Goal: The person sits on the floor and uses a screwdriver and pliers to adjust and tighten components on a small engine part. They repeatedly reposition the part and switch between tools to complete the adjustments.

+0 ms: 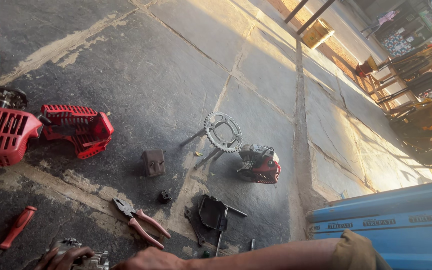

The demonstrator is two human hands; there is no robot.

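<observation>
Engine part point(78, 257), a grey metal casting, sits at the bottom left edge of the frame on the stone floor point(166, 65), gripped by the left hand point(58, 259), whose fingers curl over its top. Just left of it lies a red-handled screwdriver point(15, 231); further left, red plastic engine covers point(36, 131) lie detached. The right hand point(151, 260) rests beside the casting; whether it is open or closed cannot be told. Pliers point(140, 221), a dark box part point(153, 162), a sprocket point(222, 132), a black plate point(212, 214) and a small red motor unit point(259, 164) lie spread about. Judgement: disassembly well advanced, with the casting in hand.
</observation>
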